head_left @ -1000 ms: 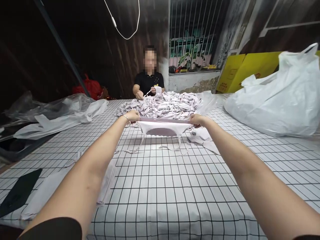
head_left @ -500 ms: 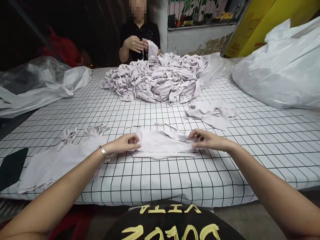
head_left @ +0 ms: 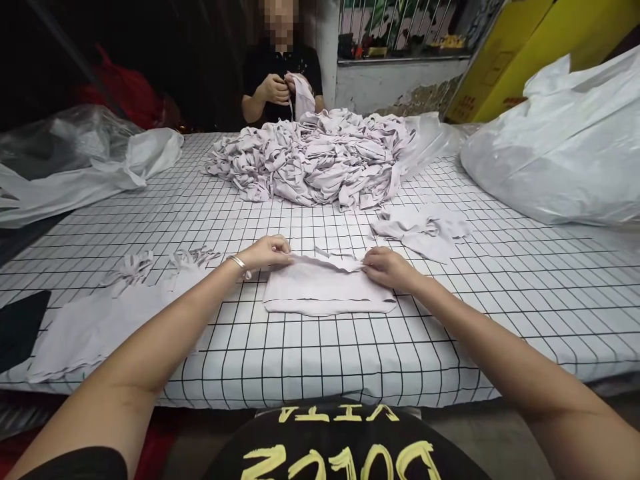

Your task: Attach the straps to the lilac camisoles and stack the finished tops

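Left hand (head_left: 269, 252) and right hand (head_left: 384, 267): fingers pinching the cloth piece (head_left: 325, 295) at its 12 o'clock edge. Uneven pull could skew its fold.

The worktop (head_left: 320, 347) is white with a thin black grid. The folded cloth (head_left: 325, 293) is pale lilac-grey, as is the heap (head_left: 320, 160) behind it. The plastic bag (head_left: 555, 160) is white, the cardboard (head_left: 500, 60) yellow. The shirt (head_left: 340, 447) is black with yellow lettering. The bundle (head_left: 120, 87) in the dark corner seems red.

Matt pale cloth garment (head_left: 327, 288) on smooth checked fabric tablecloth (head_left: 320, 347)
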Action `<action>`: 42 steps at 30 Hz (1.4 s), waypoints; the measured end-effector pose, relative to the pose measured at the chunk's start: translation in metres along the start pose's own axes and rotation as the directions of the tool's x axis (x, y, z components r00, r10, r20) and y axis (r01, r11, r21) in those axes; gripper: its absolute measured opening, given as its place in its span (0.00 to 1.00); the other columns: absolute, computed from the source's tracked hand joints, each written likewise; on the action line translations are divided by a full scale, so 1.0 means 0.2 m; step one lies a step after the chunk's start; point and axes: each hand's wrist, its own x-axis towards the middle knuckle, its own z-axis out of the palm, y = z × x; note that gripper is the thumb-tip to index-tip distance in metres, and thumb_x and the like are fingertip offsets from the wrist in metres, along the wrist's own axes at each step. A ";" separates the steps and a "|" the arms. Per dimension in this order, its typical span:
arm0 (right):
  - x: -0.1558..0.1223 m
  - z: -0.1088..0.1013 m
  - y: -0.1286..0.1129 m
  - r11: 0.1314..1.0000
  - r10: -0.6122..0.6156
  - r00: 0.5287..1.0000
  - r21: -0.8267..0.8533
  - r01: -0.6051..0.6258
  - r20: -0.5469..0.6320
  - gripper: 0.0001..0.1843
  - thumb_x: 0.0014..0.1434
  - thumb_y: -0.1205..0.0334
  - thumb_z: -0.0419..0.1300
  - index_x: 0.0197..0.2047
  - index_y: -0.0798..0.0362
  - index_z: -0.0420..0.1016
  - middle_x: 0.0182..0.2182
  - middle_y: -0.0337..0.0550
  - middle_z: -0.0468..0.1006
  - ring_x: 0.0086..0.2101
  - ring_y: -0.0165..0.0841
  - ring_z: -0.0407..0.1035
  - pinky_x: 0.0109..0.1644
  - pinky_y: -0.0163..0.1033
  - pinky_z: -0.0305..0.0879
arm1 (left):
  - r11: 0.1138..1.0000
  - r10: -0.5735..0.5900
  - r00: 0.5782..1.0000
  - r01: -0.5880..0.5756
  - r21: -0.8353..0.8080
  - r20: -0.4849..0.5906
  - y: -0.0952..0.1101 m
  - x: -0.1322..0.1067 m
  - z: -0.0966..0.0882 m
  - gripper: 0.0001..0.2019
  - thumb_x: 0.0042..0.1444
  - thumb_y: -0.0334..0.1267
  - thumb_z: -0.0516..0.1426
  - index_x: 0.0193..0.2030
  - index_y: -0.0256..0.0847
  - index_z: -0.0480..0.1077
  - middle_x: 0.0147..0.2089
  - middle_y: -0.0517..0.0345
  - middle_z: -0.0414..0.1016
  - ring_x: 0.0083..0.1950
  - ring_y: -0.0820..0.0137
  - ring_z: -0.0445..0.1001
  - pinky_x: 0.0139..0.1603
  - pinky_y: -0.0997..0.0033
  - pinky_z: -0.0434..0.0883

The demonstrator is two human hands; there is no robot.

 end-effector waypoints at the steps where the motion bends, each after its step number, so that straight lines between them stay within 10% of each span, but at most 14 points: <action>1: 0.00 -0.01 0.01 0.992 0.051 0.998 0.116 -0.047 -0.028 0.12 0.56 0.52 0.59 0.33 0.51 0.75 0.37 0.46 0.73 0.41 0.39 0.67 0.49 0.45 0.63 | 0.994 0.008 1.000 -0.004 -0.108 0.029 0.02 -0.02 -0.02 0.16 0.40 0.46 0.67 0.25 0.37 0.69 0.40 0.55 0.72 0.42 0.68 0.71 0.45 0.69 0.67; 7: 0.05 -0.13 -0.04 0.674 0.252 0.944 0.662 -0.329 0.213 0.20 0.52 0.43 0.61 0.36 0.51 0.65 0.27 0.37 0.67 0.27 0.30 0.63 0.28 0.35 0.58 | 0.888 -0.017 0.981 0.104 -0.449 0.193 0.11 -0.06 -0.16 0.14 0.45 0.43 0.67 0.30 0.37 0.68 0.26 0.61 0.70 0.29 0.74 0.69 0.34 0.73 0.66; 13: 0.10 -0.29 -0.10 0.871 0.260 0.911 0.330 -0.364 0.320 0.23 0.44 0.50 0.70 0.35 0.51 0.64 0.21 0.31 0.65 0.23 0.28 0.61 0.27 0.33 0.53 | 0.925 -0.064 0.985 0.118 -0.361 0.157 0.18 -0.04 -0.31 0.14 0.42 0.41 0.68 0.31 0.36 0.72 0.29 0.60 0.72 0.31 0.74 0.69 0.34 0.74 0.66; 19: 0.15 -0.38 -0.05 0.867 0.131 0.967 0.447 -0.219 0.219 0.19 0.52 0.46 0.65 0.27 0.54 0.69 0.25 0.36 0.66 0.28 0.28 0.59 0.34 0.37 0.54 | 0.982 -0.120 0.976 0.144 -0.126 0.181 0.24 -0.04 -0.37 0.14 0.39 0.39 0.69 0.35 0.39 0.78 0.34 0.57 0.77 0.35 0.71 0.72 0.37 0.73 0.68; 31: 0.07 -0.34 -0.02 0.786 0.205 0.935 0.521 -0.334 0.289 0.20 0.50 0.44 0.64 0.26 0.52 0.67 0.25 0.37 0.64 0.27 0.30 0.58 0.34 0.38 0.56 | 0.960 0.019 0.969 0.051 -0.274 0.246 0.20 -0.13 -0.29 0.12 0.38 0.38 0.69 0.24 0.37 0.71 0.41 0.53 0.74 0.43 0.67 0.72 0.42 0.70 0.71; 36: 0.06 -0.38 -0.03 0.878 0.214 0.909 0.337 -0.339 0.357 0.18 0.51 0.45 0.66 0.29 0.52 0.73 0.27 0.39 0.68 0.31 0.31 0.60 0.36 0.38 0.56 | 0.952 -0.067 0.964 0.138 -0.272 0.256 0.15 -0.13 -0.24 0.13 0.39 0.36 0.69 0.31 0.39 0.73 0.31 0.60 0.72 0.34 0.72 0.72 0.37 0.72 0.70; 42: 0.05 -0.39 -0.06 0.944 0.266 0.847 0.054 -0.326 0.459 0.20 0.51 0.41 0.64 0.26 0.51 0.76 0.27 0.41 0.72 0.32 0.36 0.65 0.38 0.40 0.59 | 0.982 -0.095 0.928 0.146 -0.117 0.361 0.15 -0.14 -0.22 0.15 0.42 0.36 0.67 0.41 0.43 0.79 0.46 0.54 0.78 0.48 0.65 0.75 0.47 0.73 0.69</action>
